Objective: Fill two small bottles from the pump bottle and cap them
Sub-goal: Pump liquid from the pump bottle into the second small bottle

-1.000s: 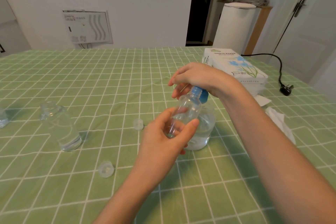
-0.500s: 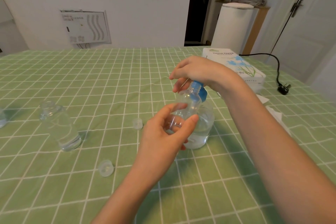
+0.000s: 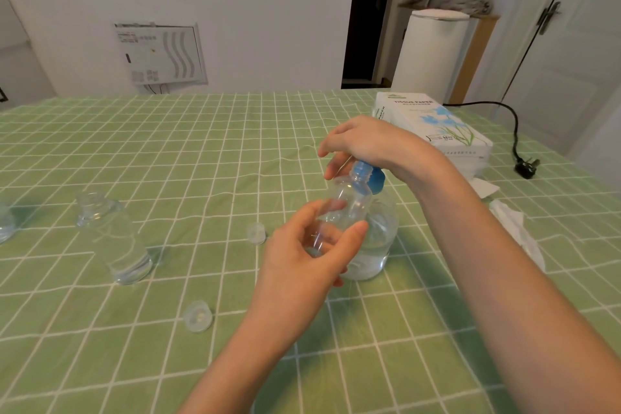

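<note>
The left hand is holding a small see-through plastic bottle, with its thumb and fingers curled round the smooth sides. The bottle is leaning, and its open neck is up against the blue pump top of a round clear plastic pump bottle. That bottle is standing on the green checked tablecloth with clear liquid inside. The right hand is sitting on the pump top, fingers bent over it. Another small clear bottle is standing open, well apart on the left. A little round clear cap is lying near the left hand, and a second cap is lying closer to the person. A white box with blue flowers is showing the words "TISSUE PAPER".
</note>
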`<state>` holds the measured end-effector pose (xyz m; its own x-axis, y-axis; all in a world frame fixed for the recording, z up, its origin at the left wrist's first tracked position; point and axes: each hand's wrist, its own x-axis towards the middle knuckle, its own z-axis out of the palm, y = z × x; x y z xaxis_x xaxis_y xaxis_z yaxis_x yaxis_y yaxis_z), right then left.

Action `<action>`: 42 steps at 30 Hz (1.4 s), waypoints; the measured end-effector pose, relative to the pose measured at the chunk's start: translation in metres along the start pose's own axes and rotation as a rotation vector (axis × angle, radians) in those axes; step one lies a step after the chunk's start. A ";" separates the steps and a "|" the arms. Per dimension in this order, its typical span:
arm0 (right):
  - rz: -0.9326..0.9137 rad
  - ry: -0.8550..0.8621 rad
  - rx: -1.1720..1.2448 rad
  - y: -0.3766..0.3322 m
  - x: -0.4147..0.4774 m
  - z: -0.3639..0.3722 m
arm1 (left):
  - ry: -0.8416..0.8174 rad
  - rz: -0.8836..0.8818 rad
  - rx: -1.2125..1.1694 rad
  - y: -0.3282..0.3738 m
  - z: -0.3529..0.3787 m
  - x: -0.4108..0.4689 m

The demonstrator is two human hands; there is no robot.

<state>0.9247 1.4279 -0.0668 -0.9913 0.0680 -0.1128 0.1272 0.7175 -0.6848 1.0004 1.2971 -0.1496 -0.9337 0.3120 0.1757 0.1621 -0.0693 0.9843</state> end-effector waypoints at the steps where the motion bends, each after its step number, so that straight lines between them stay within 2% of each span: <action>1: -0.001 0.014 -0.024 -0.001 0.000 -0.002 | 0.004 0.001 -0.006 0.000 0.000 0.000; 7: 0.000 0.010 -0.077 -0.008 0.001 -0.003 | 0.006 0.002 -0.017 0.002 0.001 0.000; 22: 0.002 -0.047 0.049 0.002 0.000 0.002 | 0.002 -0.008 -0.007 0.000 0.001 -0.001; 28: -0.002 -0.013 -0.051 -0.006 0.000 -0.003 | 0.007 0.002 -0.041 0.002 0.003 0.001; 42: -0.021 -0.060 0.015 0.000 -0.002 0.003 | 0.002 0.008 -0.026 -0.003 0.001 0.000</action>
<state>0.9270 1.4255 -0.0691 -0.9899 0.0112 -0.1411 0.1075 0.7081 -0.6979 1.0003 1.2985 -0.1525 -0.9331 0.3091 0.1837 0.1615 -0.0963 0.9822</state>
